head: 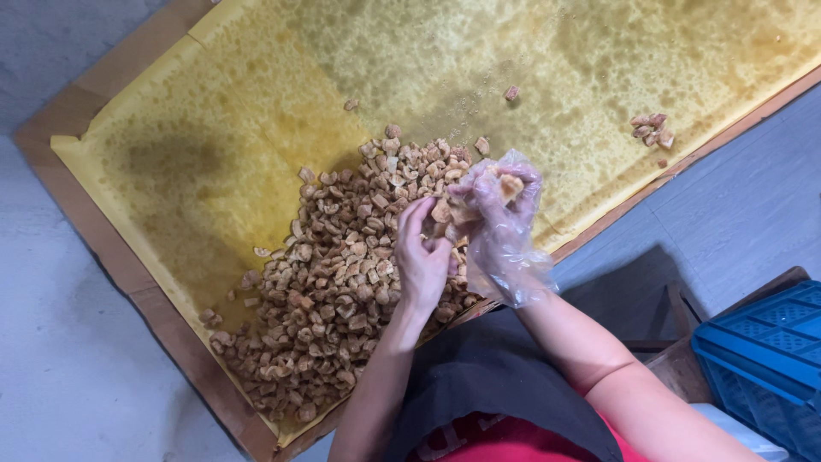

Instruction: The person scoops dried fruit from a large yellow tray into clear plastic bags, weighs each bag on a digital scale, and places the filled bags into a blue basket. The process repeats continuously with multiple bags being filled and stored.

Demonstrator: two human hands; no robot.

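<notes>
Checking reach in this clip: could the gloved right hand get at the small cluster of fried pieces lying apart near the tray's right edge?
Probably yes. The right hand is raised over the big pile, and only bare oily yellow paper lies between it and the small cluster. It already holds pieces, though.

Looks like a small food-processing workroom: oil-stained yellow paper (214, 154) lining a wide board (103, 248), heaped fried snack pieces (333, 291), blue plastic crate (761, 359), bare grey floor (60, 368).

I see a heap of small brown fried pieces (329, 291) under my hands, a few cupped in them.
</notes>
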